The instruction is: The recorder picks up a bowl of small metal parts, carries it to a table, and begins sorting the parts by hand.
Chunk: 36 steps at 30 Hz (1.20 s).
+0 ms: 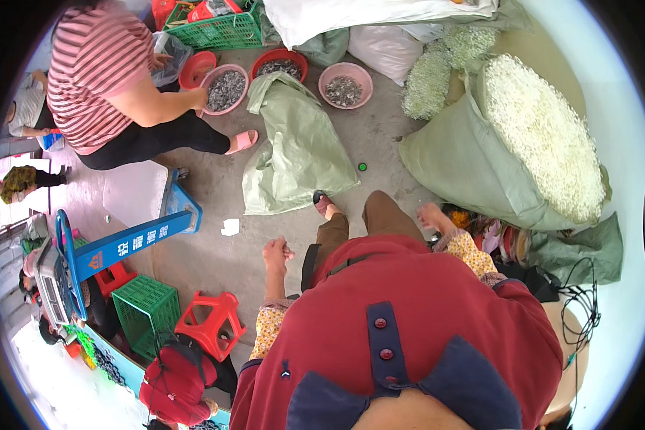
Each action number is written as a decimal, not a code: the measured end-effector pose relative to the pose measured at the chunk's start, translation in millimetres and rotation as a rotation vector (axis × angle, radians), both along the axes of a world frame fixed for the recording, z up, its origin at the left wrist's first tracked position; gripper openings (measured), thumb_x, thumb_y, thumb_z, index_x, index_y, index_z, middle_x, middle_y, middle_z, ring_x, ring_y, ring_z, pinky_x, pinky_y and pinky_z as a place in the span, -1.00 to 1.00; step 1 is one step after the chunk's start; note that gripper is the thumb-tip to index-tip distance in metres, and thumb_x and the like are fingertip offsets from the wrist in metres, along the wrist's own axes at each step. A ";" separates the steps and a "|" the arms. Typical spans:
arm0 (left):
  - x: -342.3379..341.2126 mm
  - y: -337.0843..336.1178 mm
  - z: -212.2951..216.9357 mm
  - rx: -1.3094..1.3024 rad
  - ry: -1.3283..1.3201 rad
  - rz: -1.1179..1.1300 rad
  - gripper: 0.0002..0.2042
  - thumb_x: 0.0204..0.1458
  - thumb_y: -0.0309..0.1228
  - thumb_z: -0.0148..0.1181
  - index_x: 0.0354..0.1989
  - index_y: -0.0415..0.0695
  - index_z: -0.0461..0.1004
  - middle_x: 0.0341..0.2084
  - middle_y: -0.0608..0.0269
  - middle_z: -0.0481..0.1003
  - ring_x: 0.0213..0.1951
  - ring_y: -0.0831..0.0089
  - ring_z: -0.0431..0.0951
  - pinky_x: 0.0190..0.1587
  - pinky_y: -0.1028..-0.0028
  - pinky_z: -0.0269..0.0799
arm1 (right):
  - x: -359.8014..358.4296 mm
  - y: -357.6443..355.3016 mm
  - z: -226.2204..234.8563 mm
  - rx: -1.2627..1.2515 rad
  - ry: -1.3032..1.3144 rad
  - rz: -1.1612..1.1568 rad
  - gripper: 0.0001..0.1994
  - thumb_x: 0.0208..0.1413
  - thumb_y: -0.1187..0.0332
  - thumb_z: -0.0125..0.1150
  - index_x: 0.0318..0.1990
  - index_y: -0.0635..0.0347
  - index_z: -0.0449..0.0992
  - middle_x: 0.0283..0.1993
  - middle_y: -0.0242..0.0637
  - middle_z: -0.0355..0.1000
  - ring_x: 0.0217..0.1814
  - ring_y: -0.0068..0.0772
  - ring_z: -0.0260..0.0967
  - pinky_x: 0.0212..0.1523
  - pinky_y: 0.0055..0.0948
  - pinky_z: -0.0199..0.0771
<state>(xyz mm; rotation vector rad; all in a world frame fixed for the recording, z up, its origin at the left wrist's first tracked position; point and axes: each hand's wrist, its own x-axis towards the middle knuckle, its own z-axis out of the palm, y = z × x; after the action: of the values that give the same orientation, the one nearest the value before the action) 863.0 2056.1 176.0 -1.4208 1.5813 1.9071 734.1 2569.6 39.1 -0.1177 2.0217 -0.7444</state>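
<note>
Hanging well apart, the left hand (276,255) is curled, how tightly I cannot tell, and the right hand (432,216) sits loosely spread near a bulging green sack (473,163) brimming with white pieces (541,132)! Ahead, on the floor (387,154), a slack pale-green sack (294,143) stretches out, its far end near a red bowl (304,66), its near edge by the person's foot (324,203)!

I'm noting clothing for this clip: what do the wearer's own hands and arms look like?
The left hand and right hand wear no gloves. Yellow sleeves with a small pale pattern show on both arms, emerging from a dark red top with navy trim at its sleeve ends.
</note>
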 end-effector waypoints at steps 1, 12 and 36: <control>-1.3 -7.0 -1.8 -0.032 0.013 0.098 -0.84 -0.11 -0.38 -0.01 -0.60 -0.21 0.29 -0.80 0.27 0.27 -0.78 0.46 0.34 -0.78 0.54 0.21 | -29.2 -42.0 34.4 -0.021 -0.136 -0.277 -0.82 -0.05 0.28 0.00 -0.43 0.22 0.36 -0.54 -0.37 0.30 -0.51 -0.47 0.25 -0.55 -0.46 0.32; 25.9 34.9 -12.7 -0.041 -0.350 0.541 -0.90 -0.17 -0.48 -0.05 -0.56 -0.27 0.29 -0.84 0.21 0.25 -0.81 0.36 0.33 -0.80 0.44 0.22 | -240.2 -155.8 65.1 -0.041 -0.218 -0.184 -0.83 -0.09 0.35 -0.03 -0.46 0.30 0.38 -0.63 -0.33 0.28 -0.65 -0.46 0.20 -0.63 -0.48 0.28; -143.4 102.4 18.8 -0.048 -0.282 0.503 -0.83 -0.06 -0.46 -0.03 -0.32 -0.29 0.35 -0.68 0.26 0.35 -0.65 0.51 0.36 -0.57 0.54 0.34 | -469.3 -274.7 -43.5 -0.039 0.028 0.105 -0.80 -0.07 0.29 -0.07 -0.44 0.26 0.39 -0.59 -0.31 0.33 -0.64 -0.46 0.26 -0.61 -0.49 0.29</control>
<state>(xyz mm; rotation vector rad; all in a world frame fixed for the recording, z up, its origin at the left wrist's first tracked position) 719.6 2158.4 194.8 -2.1589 1.2249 1.8026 264.8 2294.9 -4.4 -0.2556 2.0112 -0.7197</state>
